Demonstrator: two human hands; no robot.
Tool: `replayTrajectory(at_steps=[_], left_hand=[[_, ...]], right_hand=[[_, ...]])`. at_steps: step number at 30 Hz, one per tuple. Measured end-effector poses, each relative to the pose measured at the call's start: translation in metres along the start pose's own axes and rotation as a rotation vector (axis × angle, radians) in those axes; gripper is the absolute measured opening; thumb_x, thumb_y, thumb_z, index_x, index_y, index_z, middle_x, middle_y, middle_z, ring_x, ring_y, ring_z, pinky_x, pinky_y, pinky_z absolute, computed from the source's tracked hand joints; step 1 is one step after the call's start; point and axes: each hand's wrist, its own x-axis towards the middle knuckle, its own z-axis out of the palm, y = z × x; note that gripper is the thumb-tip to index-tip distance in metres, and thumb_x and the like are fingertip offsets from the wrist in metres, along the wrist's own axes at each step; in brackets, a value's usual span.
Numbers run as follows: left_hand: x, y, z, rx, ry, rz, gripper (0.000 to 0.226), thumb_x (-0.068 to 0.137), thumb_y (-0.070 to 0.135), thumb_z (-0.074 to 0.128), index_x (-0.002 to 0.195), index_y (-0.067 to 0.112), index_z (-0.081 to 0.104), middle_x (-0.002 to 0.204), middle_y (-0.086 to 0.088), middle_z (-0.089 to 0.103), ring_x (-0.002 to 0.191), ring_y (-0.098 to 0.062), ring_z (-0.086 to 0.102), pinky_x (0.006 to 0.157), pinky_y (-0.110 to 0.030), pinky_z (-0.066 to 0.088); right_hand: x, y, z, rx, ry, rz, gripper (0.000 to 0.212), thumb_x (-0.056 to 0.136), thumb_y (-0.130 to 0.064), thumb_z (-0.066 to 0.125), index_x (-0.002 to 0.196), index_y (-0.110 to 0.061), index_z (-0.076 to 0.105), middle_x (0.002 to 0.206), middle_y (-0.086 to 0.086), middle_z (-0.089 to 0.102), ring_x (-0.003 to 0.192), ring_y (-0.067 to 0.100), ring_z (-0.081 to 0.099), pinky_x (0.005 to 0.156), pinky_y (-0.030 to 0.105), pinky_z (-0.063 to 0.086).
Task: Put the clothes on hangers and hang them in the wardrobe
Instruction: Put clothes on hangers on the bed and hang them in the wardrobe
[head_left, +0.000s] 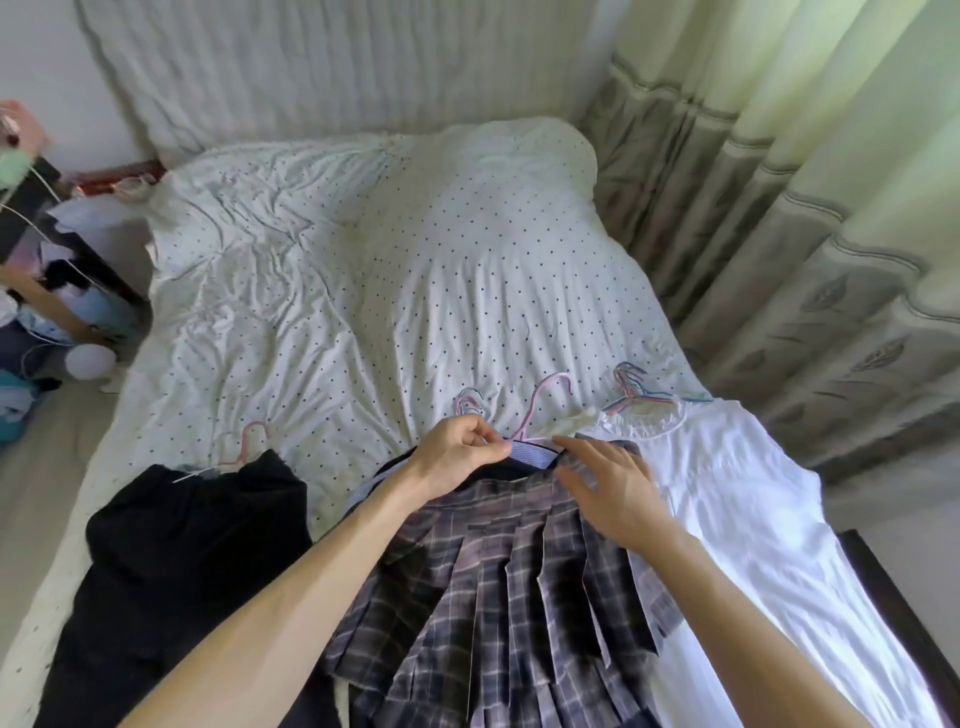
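A pleated plaid skirt (498, 587) lies on the bed in front of me, its striped waistband at the far end. A pink hanger (540, 405) sticks out from the waistband, hook pointing away. My left hand (457, 452) pinches the waistband and the hanger's base. My right hand (608, 488) rests on the skirt's upper right part with straight fingers. A black garment (176, 561) on a pink hanger (249, 441) lies to the left. A white garment (727, 509) with several pastel hangers (644, 395) at its collar lies to the right.
The bed (363, 270) has a white dotted cover and a pillow at its head. More loose hangers (470, 405) lie just beyond my left hand. Curtains (810, 208) hang along the right. A cluttered dark side table (47, 244) stands at the left.
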Motion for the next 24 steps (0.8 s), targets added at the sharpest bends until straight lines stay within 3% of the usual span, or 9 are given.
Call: replayTrajectory(at_steps=[3,7,9,11,14,16,18,21,24], left_hand=[[-0.014,0.013,-0.001,-0.037,-0.053,0.008,0.021,0.091,0.028,0.071,0.09,0.008,0.065,0.057,0.009,0.05,0.042,0.001,0.042,0.05,-0.018,0.033],[-0.032,0.053,-0.005,-0.003,-0.06,0.087,0.023,0.089,0.031,0.074,0.083,0.01,0.064,0.052,0.008,0.051,0.044,-0.002,0.047,0.055,-0.02,0.039],[-0.034,0.08,-0.011,0.015,-0.013,0.148,0.025,0.086,0.035,0.076,0.082,0.012,0.067,0.071,-0.003,0.068,0.07,-0.012,0.067,0.076,-0.03,0.054],[-0.038,0.11,-0.014,0.031,0.013,0.184,0.026,0.084,0.037,0.076,0.084,0.012,0.069,0.087,-0.005,0.072,0.089,-0.018,0.069,0.087,-0.034,0.054],[-0.049,0.149,-0.015,0.013,-0.034,0.221,0.021,0.089,0.032,0.073,0.082,0.013,0.064,0.067,0.014,0.065,0.066,0.002,0.062,0.053,-0.013,0.042],[-0.058,0.167,-0.009,0.022,-0.064,0.231,0.02,0.09,0.029,0.072,0.081,0.015,0.062,0.051,0.019,0.052,0.045,0.004,0.049,0.042,-0.012,0.03],[-0.063,0.18,-0.004,0.035,-0.057,0.247,0.02,0.09,0.029,0.072,0.079,0.016,0.062,0.047,0.017,0.047,0.043,0.0,0.043,0.041,-0.014,0.029],[-0.068,0.194,-0.006,0.022,0.038,0.275,0.018,0.089,0.029,0.073,0.085,0.012,0.068,0.055,0.021,0.06,0.056,0.006,0.056,0.049,-0.015,0.036],[-0.065,0.201,-0.018,-0.037,0.195,0.256,0.025,0.088,0.031,0.074,0.096,0.008,0.072,0.075,0.01,0.066,0.067,0.0,0.058,0.049,-0.02,0.035]], right_hand=[[-0.003,0.008,0.0,-0.055,-0.002,0.112,0.051,0.093,-0.059,0.05,0.141,-0.047,0.04,0.149,-0.011,0.038,0.14,0.021,0.029,0.113,0.046,0.027],[-0.007,0.019,-0.015,0.04,0.075,0.125,0.04,0.089,-0.061,0.053,0.124,-0.041,0.052,0.136,-0.005,0.051,0.133,0.026,0.036,0.105,0.046,0.038],[-0.009,0.011,-0.033,0.033,0.232,0.111,0.043,0.089,-0.059,0.057,0.126,-0.036,0.053,0.139,-0.001,0.049,0.132,0.028,0.038,0.105,0.048,0.037],[-0.014,-0.002,-0.051,0.023,0.511,0.058,0.053,0.088,-0.045,0.067,0.134,-0.026,0.049,0.145,0.007,0.042,0.131,0.031,0.038,0.106,0.051,0.037],[-0.03,-0.03,-0.068,-0.008,0.881,-0.25,0.04,0.086,-0.029,0.074,0.118,-0.012,0.058,0.108,0.005,0.061,0.093,0.024,0.06,0.075,0.044,0.054],[-0.036,-0.05,-0.078,-0.084,0.71,-0.31,0.04,0.09,-0.041,0.068,0.125,-0.025,0.057,0.089,-0.01,0.06,0.072,0.013,0.062,0.059,0.034,0.054],[-0.031,-0.057,-0.083,-0.157,0.516,-0.223,0.037,0.092,-0.051,0.061,0.125,-0.035,0.058,0.089,-0.013,0.059,0.073,0.013,0.064,0.055,0.028,0.048],[-0.029,-0.053,-0.088,-0.163,0.649,-0.323,0.015,0.093,-0.04,0.066,0.097,-0.025,0.07,0.084,-0.011,0.059,0.065,0.015,0.063,0.046,0.023,0.037],[-0.044,-0.045,-0.081,-0.143,0.777,-0.425,0.012,0.095,-0.035,0.062,0.095,-0.025,0.069,0.08,-0.011,0.058,0.058,0.012,0.059,0.043,0.021,0.036]])
